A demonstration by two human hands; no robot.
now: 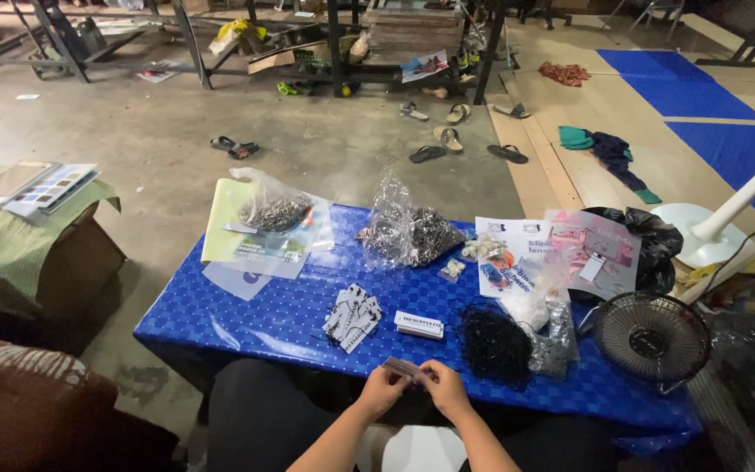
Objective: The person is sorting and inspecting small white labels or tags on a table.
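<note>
Both my hands meet at the near edge of a low table covered in blue patterned sheet (246, 319). My left hand (381, 391) and my right hand (446, 390) pinch the two ends of a small flat tag (404, 368) between them. Just beyond lie a small white box (419, 324), a stack of white printed tags (351, 316) and a tangle of black cord (493, 343).
Two clear bags of small metal parts (410, 232) (271, 210) sit at the far side on printed sheets (255, 240). A small black desk fan (652, 336) stands at the right, a black bag (653, 240) behind it. Sandals (430, 154) lie scattered on the concrete floor.
</note>
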